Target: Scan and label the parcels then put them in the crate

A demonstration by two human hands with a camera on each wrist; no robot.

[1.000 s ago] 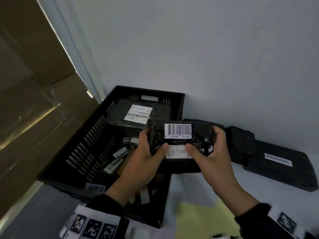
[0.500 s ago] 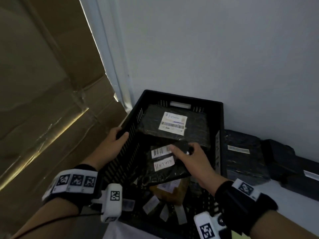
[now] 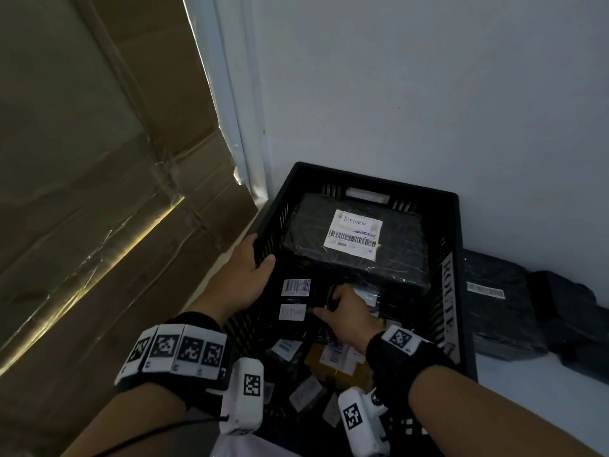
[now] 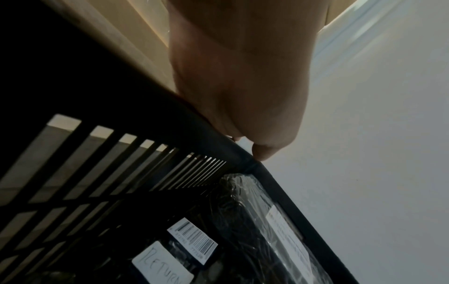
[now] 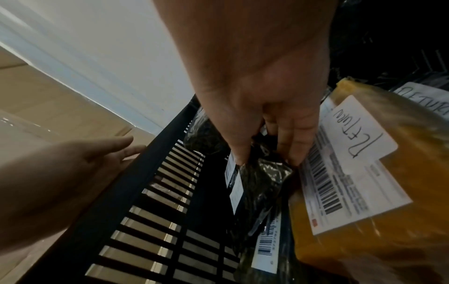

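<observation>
Right hand (image 3: pixel 346 311) pinches parcel (image 3: pixel 306 301) at centre frame, inside crate (image 3: pixel 456 245). Left hand (image 3: pixel 250 275) grips crate's left rim. Risk: parcel slides off the uneven pile below; label ends up face-down.

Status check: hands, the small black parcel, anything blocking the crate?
Left hand grips crate rim. Right hand pinches small black parcel, low inside crate among other labelled parcels. Nothing blocking.
</observation>
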